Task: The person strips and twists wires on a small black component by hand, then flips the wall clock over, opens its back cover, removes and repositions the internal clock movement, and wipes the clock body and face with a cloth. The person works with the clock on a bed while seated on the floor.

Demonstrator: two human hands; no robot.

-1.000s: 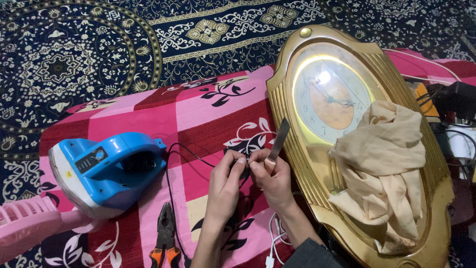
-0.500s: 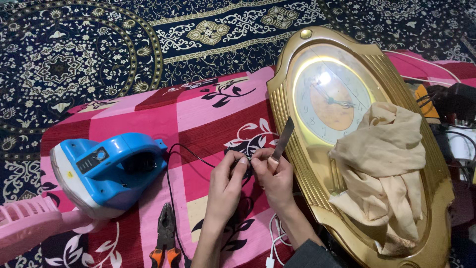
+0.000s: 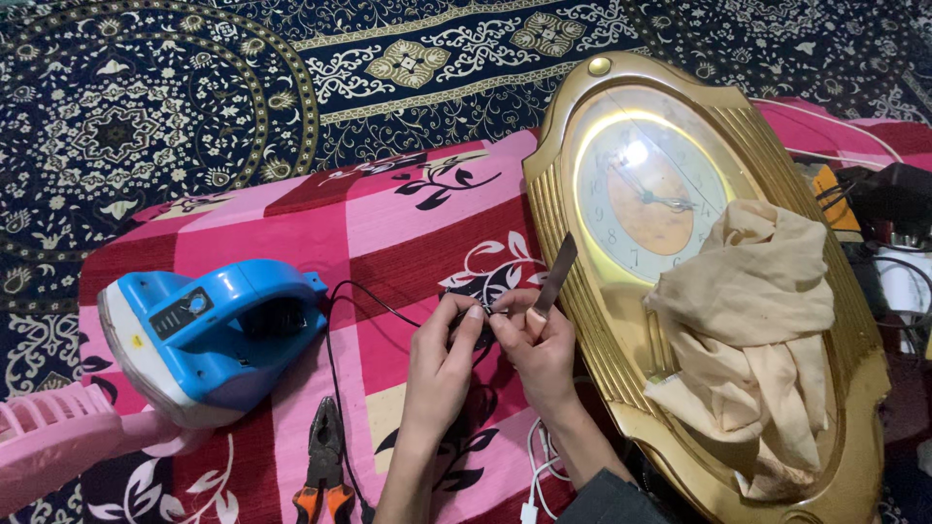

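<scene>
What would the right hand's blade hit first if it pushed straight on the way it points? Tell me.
The right hand holds a thin metal blade angled up and to the right. Straight on, it would probably first meet the gold wall clock, on its ribbed frame beside the dial, though how high the tip sits above it is unclear.

Left hand (image 3: 442,357) and right hand (image 3: 540,351), both bare: no gloves, rings or watch visible. Behind the right hand's wrist, a dark grey sleeve cuff (image 3: 610,495); the forearm behind the left hand is uncovered.
</scene>
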